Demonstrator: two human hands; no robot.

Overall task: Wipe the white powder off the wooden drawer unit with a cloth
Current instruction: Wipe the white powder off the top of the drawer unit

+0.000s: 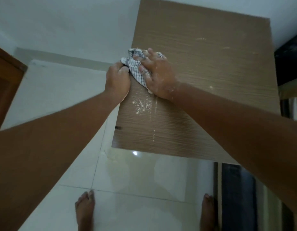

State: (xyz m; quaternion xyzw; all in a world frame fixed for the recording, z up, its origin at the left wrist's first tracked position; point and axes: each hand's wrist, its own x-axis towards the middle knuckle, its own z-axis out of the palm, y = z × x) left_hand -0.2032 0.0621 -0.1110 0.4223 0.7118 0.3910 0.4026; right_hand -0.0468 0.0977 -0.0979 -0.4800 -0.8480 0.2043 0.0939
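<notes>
The wooden drawer unit (202,77) fills the upper middle, seen from above, its brown grained top facing me. A white cloth with a dark check pattern (135,67) lies bunched at the top's left edge. My left hand (117,80) grips the cloth's left part at that edge. My right hand (158,75), dusted with powder, holds the cloth's right part against the top. White powder (142,104) is scattered just below my hands, with faint streaks (211,64) farther right.
A glossy white tiled floor (136,180) lies below, with a powder patch (109,155) near the unit's front left corner. My bare feet (85,209) stand on it. A brown door (4,84) is at the left, dark furniture (287,64) at the right.
</notes>
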